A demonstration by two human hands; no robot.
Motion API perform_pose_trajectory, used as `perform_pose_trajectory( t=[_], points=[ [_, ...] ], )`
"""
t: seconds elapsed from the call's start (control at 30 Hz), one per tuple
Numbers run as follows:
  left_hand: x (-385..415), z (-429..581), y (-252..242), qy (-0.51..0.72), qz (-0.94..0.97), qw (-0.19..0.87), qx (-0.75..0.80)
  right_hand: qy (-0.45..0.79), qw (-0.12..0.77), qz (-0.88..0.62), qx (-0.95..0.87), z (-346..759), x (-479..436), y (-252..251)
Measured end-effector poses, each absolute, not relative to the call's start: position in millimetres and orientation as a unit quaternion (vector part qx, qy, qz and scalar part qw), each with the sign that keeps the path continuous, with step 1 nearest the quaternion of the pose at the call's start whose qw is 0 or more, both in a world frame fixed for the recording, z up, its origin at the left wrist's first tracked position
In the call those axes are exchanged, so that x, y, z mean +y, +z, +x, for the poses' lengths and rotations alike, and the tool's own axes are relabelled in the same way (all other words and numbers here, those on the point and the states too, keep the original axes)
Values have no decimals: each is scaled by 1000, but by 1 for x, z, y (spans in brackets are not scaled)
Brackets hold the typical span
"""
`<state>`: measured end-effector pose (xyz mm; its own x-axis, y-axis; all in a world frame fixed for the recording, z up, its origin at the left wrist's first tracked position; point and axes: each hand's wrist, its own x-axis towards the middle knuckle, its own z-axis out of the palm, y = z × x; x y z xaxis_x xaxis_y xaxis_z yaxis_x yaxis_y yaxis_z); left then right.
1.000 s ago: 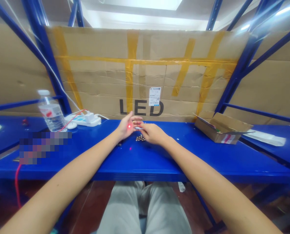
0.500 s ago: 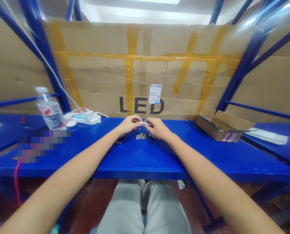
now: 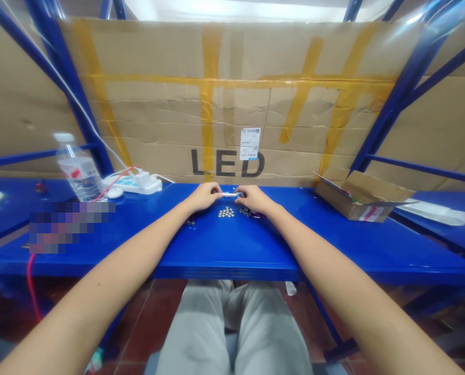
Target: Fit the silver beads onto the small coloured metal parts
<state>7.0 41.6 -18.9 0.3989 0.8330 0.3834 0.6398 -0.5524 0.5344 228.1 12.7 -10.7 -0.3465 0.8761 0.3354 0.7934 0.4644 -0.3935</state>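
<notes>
My left hand (image 3: 206,197) pinches the left end of a slim silver rod, pen-like in shape (image 3: 228,195). At the rod's other end are the closed fingers of my right hand (image 3: 256,199). The rod lies roughly level between both hands, just over the blue table (image 3: 228,245). Below it, several small round silver pieces (image 3: 226,212) sit in a cluster. Small dark and shiny parts (image 3: 251,213) lie under my right hand, partly covered. A few more dark bits (image 3: 191,222) show beside my left wrist. The fingers hide the rod's ends.
An open cardboard box (image 3: 353,200) stands at the right. A water bottle (image 3: 78,169), a white power strip (image 3: 134,183) and a red cable (image 3: 31,281) are on the left. A large cardboard sheet marked LED (image 3: 170,114) rises behind the table between blue posts.
My hands have drawn slightly apart, so more of the silver rod shows between them. The dark parts under my right hand are more exposed. The camera view has tilted down slightly.
</notes>
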Motion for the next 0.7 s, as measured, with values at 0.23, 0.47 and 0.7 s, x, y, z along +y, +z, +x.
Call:
perform_pose_trajectory(
  t=[0.23,0.47,0.7],
  points=[
    [44,6,-19,306,806,170,477,177,321,-507,-780,227,20,-17],
    [35,13,-13,384,790,164,450,399,457,-459,-649,229,16,-11],
    [39,7,-14,380,799,105,454,355,401,-493,-686,235,24,-18]
  ],
)
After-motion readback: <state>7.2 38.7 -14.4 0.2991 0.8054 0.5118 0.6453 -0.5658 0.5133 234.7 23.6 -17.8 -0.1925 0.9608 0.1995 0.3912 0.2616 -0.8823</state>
